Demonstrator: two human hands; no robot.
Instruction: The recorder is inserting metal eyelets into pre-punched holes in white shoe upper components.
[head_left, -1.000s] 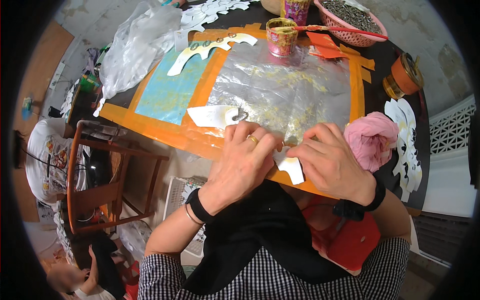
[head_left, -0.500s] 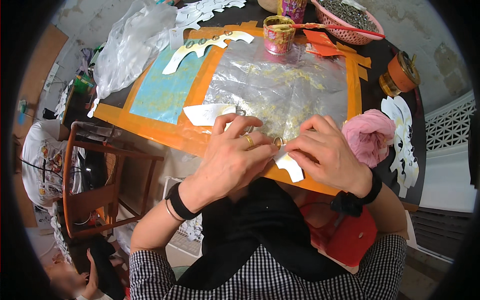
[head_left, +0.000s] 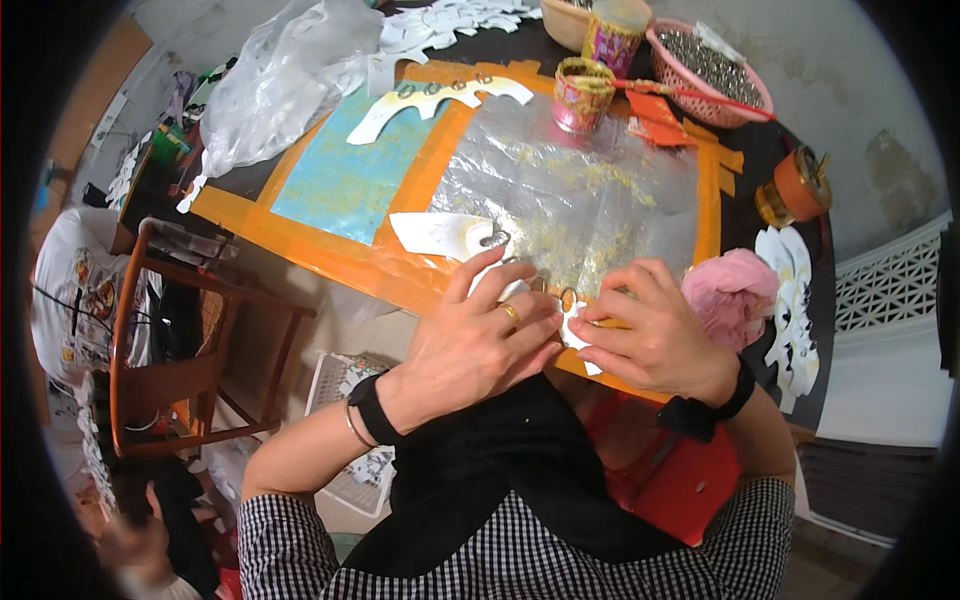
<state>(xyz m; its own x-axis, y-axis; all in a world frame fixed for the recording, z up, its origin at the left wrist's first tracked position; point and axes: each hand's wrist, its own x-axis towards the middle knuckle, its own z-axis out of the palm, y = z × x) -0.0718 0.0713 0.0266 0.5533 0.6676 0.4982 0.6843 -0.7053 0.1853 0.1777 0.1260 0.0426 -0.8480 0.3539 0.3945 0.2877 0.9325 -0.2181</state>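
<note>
A white scalloped strip (head_left: 440, 234) with metal rings along it lies at the near edge of the work surface. My left hand (head_left: 485, 325) covers its middle, fingers bent and closed on it, with a gold ring on one finger. My right hand (head_left: 655, 325) pinches the strip's right end between thumb and fingers. One small metal ring (head_left: 568, 297) stands up between both hands. Another metal ring (head_left: 494, 240) sits on the strip beyond my left fingers. The rest of the strip's middle is hidden under my left hand.
A second scalloped strip (head_left: 440, 100) with rings lies farther back. Behind stand a glue-smeared pink cup (head_left: 582, 97) with a red-handled brush (head_left: 690, 97) across it, and a pink basket (head_left: 690, 95) of metal bits. A pink cloth (head_left: 730, 295), a jar (head_left: 795, 185) and white pieces (head_left: 795, 310) lie right.
The view has shifted a little. The strip's right end is turned and more covered by my right fingers. Both hands stay on the strip.
</note>
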